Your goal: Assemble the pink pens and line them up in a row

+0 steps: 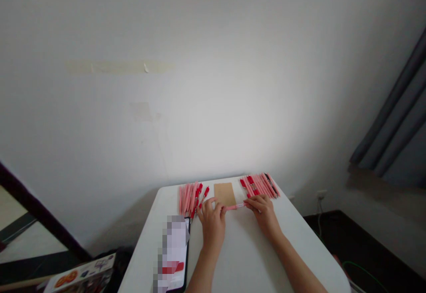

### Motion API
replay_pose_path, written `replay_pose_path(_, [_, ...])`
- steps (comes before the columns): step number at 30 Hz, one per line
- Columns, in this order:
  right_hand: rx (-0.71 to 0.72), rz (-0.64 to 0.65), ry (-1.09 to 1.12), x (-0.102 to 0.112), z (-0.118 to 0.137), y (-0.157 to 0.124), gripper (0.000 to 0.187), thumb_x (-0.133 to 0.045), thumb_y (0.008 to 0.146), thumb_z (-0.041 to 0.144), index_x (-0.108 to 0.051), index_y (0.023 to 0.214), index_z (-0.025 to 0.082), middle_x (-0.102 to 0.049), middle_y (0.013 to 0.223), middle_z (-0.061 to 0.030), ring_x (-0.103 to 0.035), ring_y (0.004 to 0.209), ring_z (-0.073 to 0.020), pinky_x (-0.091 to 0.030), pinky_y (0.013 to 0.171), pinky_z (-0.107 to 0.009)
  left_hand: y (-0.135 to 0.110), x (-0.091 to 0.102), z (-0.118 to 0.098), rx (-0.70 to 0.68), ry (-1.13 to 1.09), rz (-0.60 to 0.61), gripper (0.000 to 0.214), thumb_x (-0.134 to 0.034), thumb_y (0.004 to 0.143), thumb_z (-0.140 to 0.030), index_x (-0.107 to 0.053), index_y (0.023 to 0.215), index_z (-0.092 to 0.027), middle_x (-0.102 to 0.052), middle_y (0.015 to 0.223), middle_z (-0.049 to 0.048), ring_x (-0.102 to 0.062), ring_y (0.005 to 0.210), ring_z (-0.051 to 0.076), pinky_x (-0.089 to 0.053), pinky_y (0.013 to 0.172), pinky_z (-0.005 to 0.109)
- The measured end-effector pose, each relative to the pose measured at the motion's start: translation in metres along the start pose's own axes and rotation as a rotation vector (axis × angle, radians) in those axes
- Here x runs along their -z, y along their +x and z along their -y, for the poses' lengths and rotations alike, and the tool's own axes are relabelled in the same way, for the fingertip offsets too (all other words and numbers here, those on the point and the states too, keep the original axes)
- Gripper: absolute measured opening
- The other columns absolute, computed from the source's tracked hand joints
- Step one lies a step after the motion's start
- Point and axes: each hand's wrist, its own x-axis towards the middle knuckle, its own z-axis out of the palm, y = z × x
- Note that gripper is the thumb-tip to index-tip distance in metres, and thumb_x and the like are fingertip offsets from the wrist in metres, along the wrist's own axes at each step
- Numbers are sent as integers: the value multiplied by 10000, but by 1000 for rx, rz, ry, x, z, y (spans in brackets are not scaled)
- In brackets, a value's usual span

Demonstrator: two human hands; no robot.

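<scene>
Between my two hands lies a pink pen [235,206] with a pale label, held level above the white table. My left hand [212,222] pinches its left end, and my right hand [262,211] grips the right end with thumb and fingers. Just behind the pen is a brown card [225,193] lying flat. To the left of my left hand is a group of pink and red pens [188,199]. Beyond my right hand a second row of pink, red and a few black pens [258,184] lies side by side.
A phone [181,257] with a partly blurred screen lies at the left of the white table [246,257]. Behind the table stands a pale wall [213,84]. A grey curtain [396,138] hangs at right, and a printed box [81,273] sits at lower left.
</scene>
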Motion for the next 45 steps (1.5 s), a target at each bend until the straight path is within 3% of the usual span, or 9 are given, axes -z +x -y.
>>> replay_pose_path(4, [3,-1,-5,0,-1,0,190,-559,883,338,-734,952,309,-701,871,-49,-532,846,-232,-436,748,-380,0,-1,1,-2,3,-17,200,-489,868,-312,-670,822,-239,-603,1074,59,-500,1059,239,-349,958,494])
replay_pose_path(9, [-10,0,-4,1,0,0,198,-553,885,347,-732,959,305,-699,880,-50,-527,866,-238,-435,765,-384,-1,1,0,-23,-47,-7,209,-598,805,-322,-643,1002,-270,-586,1095,56,-492,1083,236,-358,963,475])
replay_pose_path(15, [-13,11,3,1,-1,-1,206,-553,883,362,-732,963,299,-699,884,-50,-522,869,-237,-435,766,-386,0,4,-2,-9,-58,29,89,-597,799,-266,-652,868,-254,-583,1082,46,-489,1076,233,-352,966,484])
replay_pose_path(20, [-10,19,12,1,-1,0,225,-534,892,383,-733,965,304,-699,883,-55,-530,854,-234,-439,753,-389,0,4,-2,-10,-48,18,111,-551,831,-281,-655,824,-244,-587,1071,53,-493,1065,231,-350,967,488])
replay_pose_path(37, [-9,10,15,0,-1,0,230,-538,888,392,-737,956,297,-700,878,-63,-538,853,-234,-444,749,-395,-1,-5,3,-9,4,-32,249,-454,888,-309,-665,798,-212,-614,1050,54,-502,1024,216,-355,939,455])
replay_pose_path(45, [-14,-3,19,2,2,1,229,-534,888,386,-737,955,301,-703,872,-66,-543,857,-240,-457,758,-405,-1,1,0,-33,-79,10,162,-578,817,-353,-681,907,-268,-595,1085,55,-489,1072,232,-347,953,464])
